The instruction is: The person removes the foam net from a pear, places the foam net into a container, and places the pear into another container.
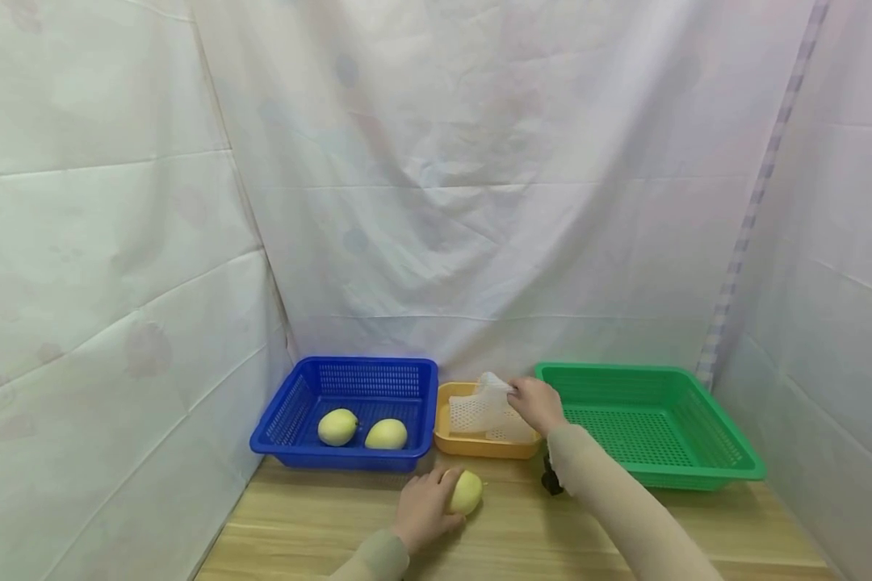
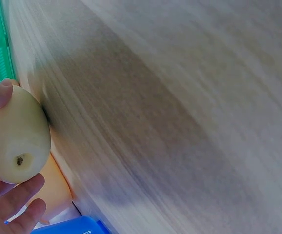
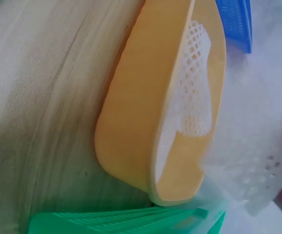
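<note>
Near the table's front, my left hand [image 1: 423, 507] grips a pale yellow pear [image 1: 467, 493] from its left side. In the left wrist view, thumb and fingers lie around that pear [image 2: 21, 131], its dark blossom end facing the camera. My right hand [image 1: 538, 403] pinches the edge of a white foam net sleeve [image 1: 488, 402] above the small orange basket [image 1: 487, 446]. In the right wrist view the lifted foam net sleeve [image 3: 248, 161] looks blurred, and more white netting [image 3: 195, 83] lies inside the basket.
A blue basket [image 1: 341, 460] at the left has two pears [image 1: 337, 427] in it. The green basket [image 1: 647, 470] stands at the right. A small black object [image 1: 551, 478] is beneath the right wrist. White cloth [image 1: 436, 202] hangs behind and at both sides of the wooden table [image 1: 320, 516].
</note>
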The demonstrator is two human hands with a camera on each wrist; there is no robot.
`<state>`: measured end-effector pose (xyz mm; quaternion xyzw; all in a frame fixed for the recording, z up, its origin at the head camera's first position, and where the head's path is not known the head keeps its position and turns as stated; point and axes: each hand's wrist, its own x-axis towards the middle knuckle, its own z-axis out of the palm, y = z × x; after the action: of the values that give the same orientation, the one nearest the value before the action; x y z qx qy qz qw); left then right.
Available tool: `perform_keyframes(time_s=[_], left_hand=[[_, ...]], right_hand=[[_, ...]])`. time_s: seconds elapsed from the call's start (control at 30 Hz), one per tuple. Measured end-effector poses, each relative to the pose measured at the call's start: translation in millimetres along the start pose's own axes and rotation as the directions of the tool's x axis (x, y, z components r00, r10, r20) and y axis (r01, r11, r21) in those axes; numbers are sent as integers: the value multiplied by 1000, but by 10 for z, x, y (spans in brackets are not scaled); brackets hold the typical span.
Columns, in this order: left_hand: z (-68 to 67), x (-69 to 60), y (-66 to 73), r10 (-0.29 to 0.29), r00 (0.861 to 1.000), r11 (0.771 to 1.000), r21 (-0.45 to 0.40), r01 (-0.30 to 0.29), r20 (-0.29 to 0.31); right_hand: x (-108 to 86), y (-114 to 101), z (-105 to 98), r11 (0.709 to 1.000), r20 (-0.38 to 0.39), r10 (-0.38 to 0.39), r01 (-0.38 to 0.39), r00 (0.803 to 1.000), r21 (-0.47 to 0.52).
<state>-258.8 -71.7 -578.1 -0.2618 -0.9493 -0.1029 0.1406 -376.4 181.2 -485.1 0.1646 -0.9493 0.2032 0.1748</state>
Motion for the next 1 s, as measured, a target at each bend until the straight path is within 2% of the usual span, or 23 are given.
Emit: perform_keyframes(time_s=[0.07, 0.17, 0.3, 0.43, 0.57, 0.8, 1.0], left_hand=[[3, 0, -4, 0, 1000, 1000, -1, 0, 4], [7, -2, -9, -4, 1000, 1000, -10, 5, 22], [10, -6, -13, -8, 999, 1000, -25, 9, 47], [7, -3, -16, -6, 999, 1000, -18, 7, 44], [-2, 0, -14, -4, 1000, 1000, -11, 4, 28], [-12, -4, -7, 2, 1000, 1000, 2, -2, 15], [-15, -1, -5, -6, 1000, 1000, 9, 6, 25]], right_hand=[[-5, 11, 24, 999, -66, 1, -4, 998, -41], [-25, 22, 61, 996, -106, 2, -12, 994, -90], [-54, 30, 122, 991, -101, 16, -29, 995, -133], [-70, 34, 196, 984, -87, 15, -30, 996, -173], [-83, 14, 261, 980, -42, 8, -16, 999, -197], [-98, -43, 346, 982, 103, 49, -29, 993, -185], [-101, -71, 399, 987, 147, 71, -49, 986, -151]])
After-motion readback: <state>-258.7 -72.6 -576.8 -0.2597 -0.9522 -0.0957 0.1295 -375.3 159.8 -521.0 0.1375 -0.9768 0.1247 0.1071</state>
